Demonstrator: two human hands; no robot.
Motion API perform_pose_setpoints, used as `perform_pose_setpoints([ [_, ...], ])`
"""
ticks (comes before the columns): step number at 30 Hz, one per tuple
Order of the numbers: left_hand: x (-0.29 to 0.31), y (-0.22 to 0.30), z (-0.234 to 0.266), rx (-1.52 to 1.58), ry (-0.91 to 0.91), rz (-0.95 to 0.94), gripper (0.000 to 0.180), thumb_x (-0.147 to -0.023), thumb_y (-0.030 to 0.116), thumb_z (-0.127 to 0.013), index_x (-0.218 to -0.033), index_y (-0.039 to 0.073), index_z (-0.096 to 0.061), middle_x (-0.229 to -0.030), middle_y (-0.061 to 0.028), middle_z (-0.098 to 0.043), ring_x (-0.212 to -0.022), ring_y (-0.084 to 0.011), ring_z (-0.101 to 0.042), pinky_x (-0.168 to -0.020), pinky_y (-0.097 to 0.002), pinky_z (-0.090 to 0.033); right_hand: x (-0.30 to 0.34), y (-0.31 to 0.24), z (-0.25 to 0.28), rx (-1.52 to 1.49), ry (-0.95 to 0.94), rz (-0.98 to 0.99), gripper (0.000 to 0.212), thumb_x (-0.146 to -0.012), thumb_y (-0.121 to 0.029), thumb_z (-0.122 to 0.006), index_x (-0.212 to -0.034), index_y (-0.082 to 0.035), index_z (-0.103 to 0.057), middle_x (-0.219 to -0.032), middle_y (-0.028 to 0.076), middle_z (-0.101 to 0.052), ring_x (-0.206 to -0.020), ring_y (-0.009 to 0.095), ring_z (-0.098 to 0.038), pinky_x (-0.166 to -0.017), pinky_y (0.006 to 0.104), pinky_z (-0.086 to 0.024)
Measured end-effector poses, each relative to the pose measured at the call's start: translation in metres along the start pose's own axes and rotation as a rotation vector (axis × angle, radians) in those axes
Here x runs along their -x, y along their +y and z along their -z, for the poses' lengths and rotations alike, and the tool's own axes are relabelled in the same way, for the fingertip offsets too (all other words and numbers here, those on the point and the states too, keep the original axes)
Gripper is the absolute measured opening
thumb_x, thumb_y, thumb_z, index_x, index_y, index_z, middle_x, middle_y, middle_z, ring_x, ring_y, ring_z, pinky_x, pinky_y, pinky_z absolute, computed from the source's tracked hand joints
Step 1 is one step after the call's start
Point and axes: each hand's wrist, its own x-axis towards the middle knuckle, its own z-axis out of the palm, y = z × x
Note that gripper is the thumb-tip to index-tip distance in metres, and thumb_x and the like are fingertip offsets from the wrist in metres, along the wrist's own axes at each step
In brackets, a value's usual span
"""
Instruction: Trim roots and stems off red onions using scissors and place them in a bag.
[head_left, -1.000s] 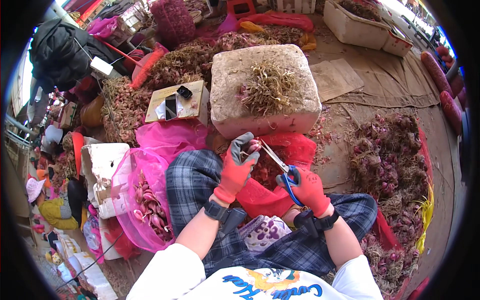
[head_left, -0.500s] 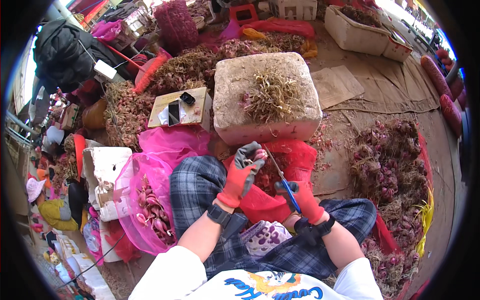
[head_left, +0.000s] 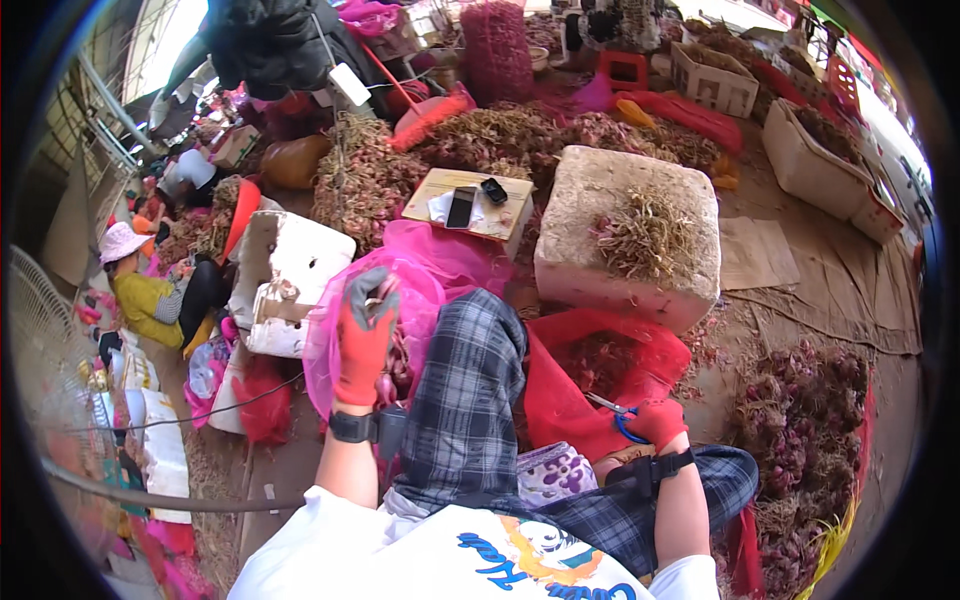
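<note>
My left hand [head_left: 365,345], in a red and grey glove, is raised over a pink mesh bag [head_left: 318,345] beside my left knee. Its fingers are curled round what looks like a shallot, mostly hidden by the glove. Peeled-looking shallots [head_left: 396,365] lie inside that bag. In its matching glove, my right hand [head_left: 657,423] grips blue-handled scissors [head_left: 628,424] low between my legs. The blades point up and left, over a red mesh bag [head_left: 560,385] with dark shallots and scraps in it.
A foam block [head_left: 625,240] ahead bears a clump of dried shallots [head_left: 648,235]. Left of it stands a box [head_left: 505,222] with a phone [head_left: 461,207] on top. Shallot heaps [head_left: 800,430] lie at right. A person in a pink hat [head_left: 150,300] sits far left.
My left hand has moved left from in front of the foam block to over the pink bag. My right hand, still holding the scissors, has dropped lower. The view has swung left.
</note>
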Motion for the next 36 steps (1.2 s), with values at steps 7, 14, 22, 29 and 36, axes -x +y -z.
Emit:
perform_pose_setpoints([
  [7, 0.053, 0.027, 0.0, -0.461, -0.003, -0.098, 0.034, -0.079, 0.017, -0.067, -0.108, 0.005, -0.054, -0.104, -0.0107, -0.057, -0.108, -0.029, -0.049, -0.093, -0.0393, -0.037, 0.001, -0.018, 0.038, -0.216, 0.324, 0.014, 0.044, -0.071, -0.049, -0.064, -0.077, -0.006, -0.066, -0.071, 0.015, -0.064, -0.066, 0.031, -0.063, -0.061, 0.0397, -0.049],
  [14, 0.099, 0.034, -0.189, 0.914, -0.887, 0.419, 0.053, -0.092, 0.042, -0.048, -0.13, 0.005, -0.039, -0.108, -0.003, -0.052, -0.095, -0.0102, -0.052, -0.081, -0.0221, -0.044, 0.055, -0.069, 0.137, -0.484, 0.521, 0.216, 0.035, -0.071, -0.037, -0.068, -0.089, -0.007, -0.062, -0.084, 0.013, -0.064, -0.078, 0.031, -0.062, -0.069, 0.0401, -0.048],
  [22, 0.058, 0.044, -0.223, 0.952, -0.951, 0.591, 0.041, -0.094, 0.035, -0.047, -0.118, 0.003, -0.051, -0.103, -0.0069, -0.059, -0.092, -0.0146, -0.061, -0.078, -0.028, -0.05, 0.068, 0.089, 0.147, -1.554, 0.192, -0.364, 0.032, -0.085, -0.032, -0.056, -0.093, -0.001, -0.063, -0.069, 0.002, -0.059, -0.061, 0.016, -0.059, -0.059, 0.0258, -0.048],
  [29, 0.015, -0.012, -0.253, 0.847, -0.852, 0.776, 0.046, -0.093, 0.041, -0.045, -0.12, 0.004, -0.049, -0.105, -0.0057, -0.057, -0.093, -0.0141, -0.058, -0.073, -0.0307, -0.052, 0.081, 0.36, -0.021, -0.664, 0.61, -0.981, 0.058, -0.082, -0.05, -0.052, -0.082, 0.007, -0.061, -0.077, 0.019, -0.065, -0.075, 0.033, -0.06, -0.07, 0.0454, -0.042],
  [36, -0.03, -0.011, -0.252, 0.948, -0.654, 1.031, 0.045, -0.095, 0.037, -0.042, -0.124, 0.002, -0.045, -0.109, -0.0088, -0.056, -0.1, -0.0163, -0.056, -0.084, -0.0318, -0.049, -0.099, 0.271, 0.094, -1.235, 0.46, -0.555, 0.017, -0.086, -0.021, -0.057, -0.087, -0.005, -0.062, -0.064, -0.001, -0.055, -0.053, 0.006, -0.048, -0.046, 0.0204, -0.038],
])
